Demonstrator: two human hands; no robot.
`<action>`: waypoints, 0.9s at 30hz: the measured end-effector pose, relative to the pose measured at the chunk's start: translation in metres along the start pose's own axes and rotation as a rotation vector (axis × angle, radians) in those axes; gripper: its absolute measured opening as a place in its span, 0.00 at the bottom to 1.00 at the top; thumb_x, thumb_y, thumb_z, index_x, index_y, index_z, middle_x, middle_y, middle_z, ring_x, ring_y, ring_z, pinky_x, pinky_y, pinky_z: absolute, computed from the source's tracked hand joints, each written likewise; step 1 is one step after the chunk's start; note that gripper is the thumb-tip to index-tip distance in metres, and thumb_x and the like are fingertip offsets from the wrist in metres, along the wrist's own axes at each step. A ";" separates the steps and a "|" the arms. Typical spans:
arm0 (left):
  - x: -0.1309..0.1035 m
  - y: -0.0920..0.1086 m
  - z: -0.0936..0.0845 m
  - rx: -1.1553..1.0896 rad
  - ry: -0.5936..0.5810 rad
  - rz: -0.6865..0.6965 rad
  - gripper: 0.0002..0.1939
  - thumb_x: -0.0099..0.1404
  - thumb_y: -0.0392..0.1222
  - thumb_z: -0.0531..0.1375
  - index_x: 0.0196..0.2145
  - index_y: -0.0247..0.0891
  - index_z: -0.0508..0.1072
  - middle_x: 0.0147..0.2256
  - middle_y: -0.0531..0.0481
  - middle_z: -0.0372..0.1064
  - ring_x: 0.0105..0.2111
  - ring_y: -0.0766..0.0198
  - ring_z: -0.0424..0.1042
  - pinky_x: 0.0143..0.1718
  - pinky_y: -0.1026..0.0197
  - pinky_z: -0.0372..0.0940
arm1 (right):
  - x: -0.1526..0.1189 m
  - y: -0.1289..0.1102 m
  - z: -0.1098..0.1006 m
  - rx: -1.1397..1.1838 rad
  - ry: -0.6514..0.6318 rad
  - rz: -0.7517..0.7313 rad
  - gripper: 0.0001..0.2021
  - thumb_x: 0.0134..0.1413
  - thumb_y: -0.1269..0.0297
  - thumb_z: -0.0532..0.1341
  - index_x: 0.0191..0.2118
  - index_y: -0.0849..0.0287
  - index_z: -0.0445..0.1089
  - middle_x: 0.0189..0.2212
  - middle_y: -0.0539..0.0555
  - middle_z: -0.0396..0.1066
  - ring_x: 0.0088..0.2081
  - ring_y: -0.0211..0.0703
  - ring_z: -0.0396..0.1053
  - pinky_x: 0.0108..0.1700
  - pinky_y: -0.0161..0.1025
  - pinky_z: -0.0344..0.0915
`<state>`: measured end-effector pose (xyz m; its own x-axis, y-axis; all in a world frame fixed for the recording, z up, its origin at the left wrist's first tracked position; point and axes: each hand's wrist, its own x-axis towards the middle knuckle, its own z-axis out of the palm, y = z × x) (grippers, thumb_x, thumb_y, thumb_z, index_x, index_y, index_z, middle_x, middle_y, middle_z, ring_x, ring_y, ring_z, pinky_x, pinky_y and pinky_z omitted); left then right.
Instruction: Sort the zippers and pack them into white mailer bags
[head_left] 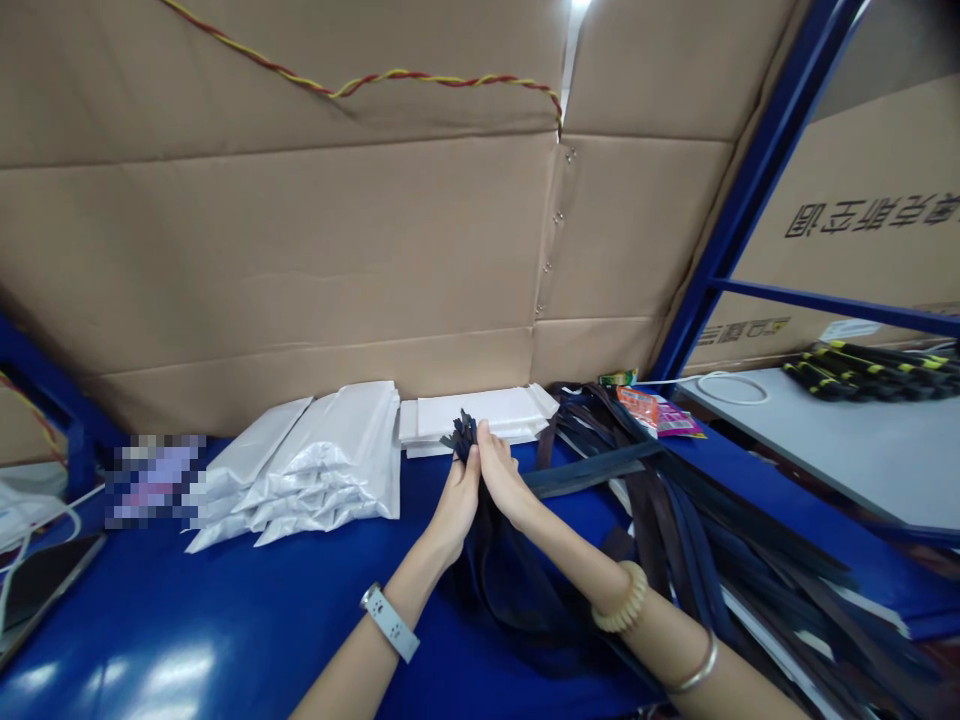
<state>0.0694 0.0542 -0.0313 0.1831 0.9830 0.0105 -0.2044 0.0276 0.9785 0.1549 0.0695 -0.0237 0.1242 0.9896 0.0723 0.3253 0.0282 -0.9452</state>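
My left hand (455, 508) and my right hand (504, 476) meet over the middle of the blue table, both closed around the gathered ends of a bundle of dark fabric strips (463, 434). The cut ends poke up above my fingertips. Below the hands, the rest of the bundle hangs in loose loops onto the tabletop. To the right lies a large pile of similar long strips (675, 520) in navy, black and brown. One bluish strip (592, 472) stretches from that pile toward my right hand.
White plastic packets (322, 460) are stacked at the left, and flat white packs (480, 412) lie behind my hands. Orange and purple snack wrappers (660, 412) sit by the pile. A cardboard wall (300, 240) closes the back; a blue metal post (750, 200) slants up at right.
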 end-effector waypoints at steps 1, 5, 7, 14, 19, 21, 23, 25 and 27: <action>-0.001 0.001 0.001 -0.029 0.007 -0.018 0.27 0.62 0.56 0.55 0.54 0.40 0.65 0.54 0.42 0.64 0.57 0.54 0.60 0.59 0.52 0.52 | 0.000 -0.001 0.001 -0.012 0.033 0.025 0.34 0.57 0.40 0.35 0.52 0.56 0.65 0.55 0.59 0.61 0.61 0.51 0.48 0.61 0.53 0.40; -0.006 0.005 0.006 -0.082 0.064 -0.016 0.23 0.59 0.52 0.60 0.48 0.37 0.70 0.46 0.40 0.71 0.50 0.52 0.68 0.54 0.51 0.58 | -0.005 -0.008 -0.001 0.107 0.022 -0.038 0.32 0.58 0.41 0.38 0.54 0.58 0.62 0.55 0.60 0.61 0.60 0.49 0.51 0.61 0.49 0.43; -0.007 0.008 0.008 -0.079 0.104 0.035 0.21 0.58 0.51 0.60 0.46 0.36 0.71 0.44 0.41 0.72 0.48 0.53 0.69 0.51 0.53 0.61 | -0.007 -0.012 -0.003 0.247 -0.076 -0.112 0.30 0.58 0.42 0.44 0.58 0.57 0.57 0.55 0.58 0.61 0.58 0.47 0.55 0.61 0.46 0.46; -0.002 0.025 0.002 -0.309 0.254 0.120 0.16 0.53 0.50 0.64 0.29 0.33 0.69 0.24 0.50 0.69 0.28 0.63 0.71 0.34 0.61 0.65 | -0.024 -0.020 -0.015 0.441 -0.385 -0.038 0.42 0.40 0.58 0.68 0.61 0.54 0.49 0.52 0.55 0.63 0.56 0.45 0.59 0.58 0.44 0.54; 0.002 0.036 -0.006 -0.502 0.206 0.166 0.16 0.54 0.47 0.64 0.26 0.37 0.60 0.21 0.57 0.60 0.21 0.71 0.64 0.25 0.66 0.60 | -0.038 -0.014 -0.026 0.386 -0.777 0.088 0.31 0.36 0.68 0.68 0.51 0.58 0.62 0.34 0.51 0.73 0.37 0.44 0.71 0.43 0.42 0.67; 0.002 0.041 -0.010 -0.557 0.191 0.210 0.16 0.55 0.45 0.64 0.27 0.38 0.58 0.21 0.59 0.56 0.20 0.73 0.61 0.24 0.67 0.58 | -0.039 -0.011 -0.035 0.293 -0.883 0.131 0.21 0.39 0.69 0.64 0.44 0.62 0.66 0.24 0.49 0.71 0.27 0.40 0.70 0.32 0.37 0.67; 0.004 0.045 -0.014 -0.591 0.170 0.236 0.16 0.56 0.44 0.63 0.26 0.38 0.58 0.21 0.59 0.54 0.20 0.74 0.59 0.24 0.68 0.57 | -0.036 -0.011 -0.051 0.186 -0.924 0.098 0.14 0.41 0.71 0.60 0.39 0.63 0.68 0.20 0.47 0.68 0.23 0.36 0.66 0.27 0.32 0.63; 0.005 0.049 -0.020 -0.619 0.148 0.255 0.15 0.56 0.43 0.63 0.26 0.38 0.58 0.21 0.59 0.54 0.20 0.74 0.59 0.25 0.68 0.57 | -0.030 -0.015 -0.073 0.050 -0.947 0.020 0.11 0.41 0.71 0.58 0.35 0.63 0.69 0.19 0.46 0.66 0.21 0.33 0.64 0.26 0.30 0.60; 0.007 0.052 -0.024 -0.640 0.154 0.281 0.13 0.57 0.42 0.62 0.26 0.37 0.59 0.20 0.59 0.54 0.21 0.74 0.60 0.27 0.67 0.58 | -0.023 -0.026 -0.101 -0.137 -0.966 -0.069 0.09 0.43 0.70 0.57 0.34 0.63 0.70 0.18 0.46 0.64 0.20 0.33 0.64 0.25 0.31 0.59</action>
<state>0.0366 0.0673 0.0149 -0.0878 0.9817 0.1691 -0.7566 -0.1762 0.6297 0.2382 0.0318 0.0316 -0.7008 0.6773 -0.2238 0.4165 0.1339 -0.8992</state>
